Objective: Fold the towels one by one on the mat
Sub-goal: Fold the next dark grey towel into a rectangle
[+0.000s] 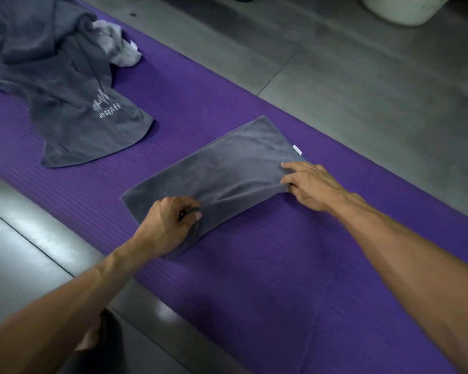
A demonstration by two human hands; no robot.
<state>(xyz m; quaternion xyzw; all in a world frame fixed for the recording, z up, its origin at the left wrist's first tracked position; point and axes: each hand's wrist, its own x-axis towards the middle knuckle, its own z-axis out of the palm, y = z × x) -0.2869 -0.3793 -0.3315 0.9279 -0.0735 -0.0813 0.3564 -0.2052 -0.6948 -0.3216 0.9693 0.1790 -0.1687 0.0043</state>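
Observation:
A grey towel (pixel 224 163) lies partly folded as a long rectangle on the purple mat (pixel 268 279). My left hand (pixel 168 225) pinches its near edge at the left end, fingers curled round the cloth. My right hand (pixel 311 184) pinches the same near edge at the right end, thumb under and fingers on top. The edge between the two hands is lifted a little off the mat. A small white tag (pixel 297 150) shows on the towel's right end.
A heap of unfolded grey towels (pixel 52 85) lies on the mat at the far left, one with white lettering, and a pale cloth (pixel 116 44) pokes out of it. Grey tiled floor (pixel 362 76) surrounds the mat. A white bucket (pixel 400 6) stands top right.

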